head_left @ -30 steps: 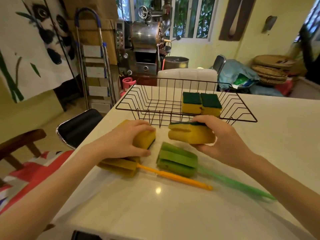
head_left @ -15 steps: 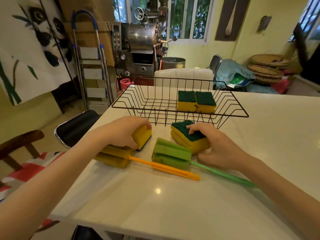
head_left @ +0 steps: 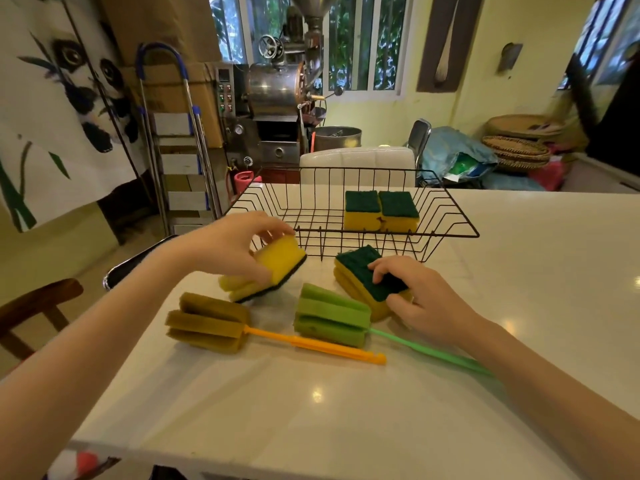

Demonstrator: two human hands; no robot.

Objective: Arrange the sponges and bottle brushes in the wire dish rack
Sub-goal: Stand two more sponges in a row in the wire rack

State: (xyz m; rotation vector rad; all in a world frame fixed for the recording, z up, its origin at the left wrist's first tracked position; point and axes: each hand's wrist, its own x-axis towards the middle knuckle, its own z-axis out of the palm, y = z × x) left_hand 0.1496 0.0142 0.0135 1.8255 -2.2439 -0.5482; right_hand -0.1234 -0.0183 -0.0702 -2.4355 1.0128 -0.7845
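Note:
A black wire dish rack (head_left: 446,233) stands on the white table and holds two yellow sponges with green tops (head_left: 380,211) side by side. My left hand (head_left: 228,247) grips a yellow sponge (head_left: 277,261), tilted, just in front of the rack's near edge. My right hand (head_left: 419,299) rests on a stack of yellow and green sponges (head_left: 356,271) lying on the table. An orange-handled bottle brush (head_left: 211,322) and a green bottle brush (head_left: 330,315) lie on the table in front of the hands.
The white table (head_left: 346,410) reaches to my near edge. A white chair back (head_left: 356,161) stands behind the rack. A black chair (head_left: 138,261) and a wooden chair (head_left: 38,306) are at the left. A stepladder (head_left: 173,140) and metal machine (head_left: 277,98) stand further back.
My right hand lowered its sponge stack onto the table and now rests on top. My left hand lifted its yellow sponge off the orange brush, toward the rack.

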